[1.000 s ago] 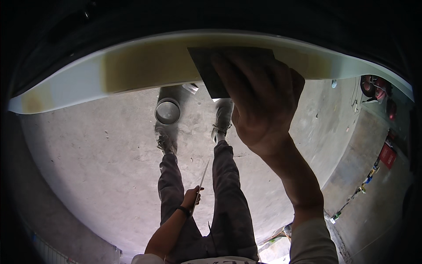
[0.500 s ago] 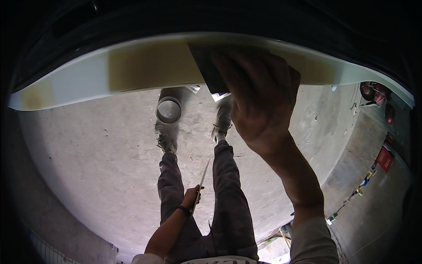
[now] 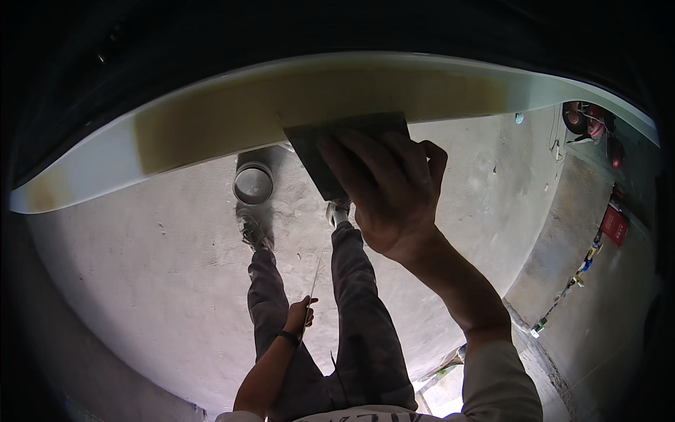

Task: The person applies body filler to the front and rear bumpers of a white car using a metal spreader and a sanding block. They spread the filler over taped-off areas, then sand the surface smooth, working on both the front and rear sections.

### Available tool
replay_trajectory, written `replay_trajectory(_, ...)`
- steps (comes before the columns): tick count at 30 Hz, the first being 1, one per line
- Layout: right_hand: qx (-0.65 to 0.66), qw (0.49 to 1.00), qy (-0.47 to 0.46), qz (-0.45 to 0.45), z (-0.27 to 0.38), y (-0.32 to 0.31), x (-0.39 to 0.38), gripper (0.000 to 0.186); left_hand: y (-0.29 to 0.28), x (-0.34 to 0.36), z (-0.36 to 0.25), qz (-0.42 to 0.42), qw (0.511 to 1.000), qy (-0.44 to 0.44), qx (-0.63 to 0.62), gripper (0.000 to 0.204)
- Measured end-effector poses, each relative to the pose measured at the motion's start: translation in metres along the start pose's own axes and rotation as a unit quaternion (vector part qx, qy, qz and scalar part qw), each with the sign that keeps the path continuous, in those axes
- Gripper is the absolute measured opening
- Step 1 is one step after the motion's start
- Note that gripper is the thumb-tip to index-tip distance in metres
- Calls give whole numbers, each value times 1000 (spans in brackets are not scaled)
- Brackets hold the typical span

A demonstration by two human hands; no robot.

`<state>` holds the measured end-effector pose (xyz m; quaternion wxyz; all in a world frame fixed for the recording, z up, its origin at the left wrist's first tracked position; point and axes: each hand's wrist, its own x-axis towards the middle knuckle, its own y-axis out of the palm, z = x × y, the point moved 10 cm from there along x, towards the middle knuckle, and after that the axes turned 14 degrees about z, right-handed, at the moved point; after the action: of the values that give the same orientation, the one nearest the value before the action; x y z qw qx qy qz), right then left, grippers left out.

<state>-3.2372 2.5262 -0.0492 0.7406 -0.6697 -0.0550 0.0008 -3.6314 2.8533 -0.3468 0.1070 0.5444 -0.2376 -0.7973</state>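
Note:
My right hand [image 3: 394, 190] is closed on a dark, flat, rectangular spreader [image 3: 309, 151], fingers laid across its face. Its upper edge is at the lower edge of a curved white car panel [image 3: 105, 158]; I cannot tell if they touch. A broad yellowish-brown filler patch [image 3: 211, 119] covers the panel's middle, and a smaller patch [image 3: 46, 191] is at its left end. Lower down, in front of my legs, my left hand [image 3: 300, 314] grips a thin pale board [image 3: 314, 281], seen nearly edge-on.
A round open tin [image 3: 253, 183] stands on the concrete floor [image 3: 176, 281] by my left foot. At the right are red machinery [image 3: 598, 123] with a wheel, a red box [image 3: 614, 225] and a line of small items [image 3: 583, 271] along a ledge. Dark bodywork [image 3: 316, 24] overhangs the panel.
My right hand has brought the spreader down and slightly left, from over the filler patch to the panel's lower edge. The view has shifted a little; my left hand still holds the board.

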Motion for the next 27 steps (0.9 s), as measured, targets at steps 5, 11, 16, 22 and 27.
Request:
replay_trajectory(5, -6, 999, 44, 6, -39, -7, -15, 40, 6, 0, -4, 13, 1000, 16, 1, 54)
replay_trajectory(11, -5, 999, 35, -8, -62, -12, -39, 42, 14, 6, -9, 20, 1000, 9, 4, 55)
replay_trajectory(16, 20, 1000, 7, 10, -76, -22, -45, 43, 19, 8, -11, 15, 1000, 5, 5, 54)
replay_trajectory(22, -4, 1000, 10, -27, -119, -28, -20, 41, 26, 16, -13, 9, 1000, -1, 23, 55)
replay_trajectory(27, 17, 1000, 11, 4, -123, -17, -37, 43, 33, 23, -16, 16, 999, 15, 32, 56)
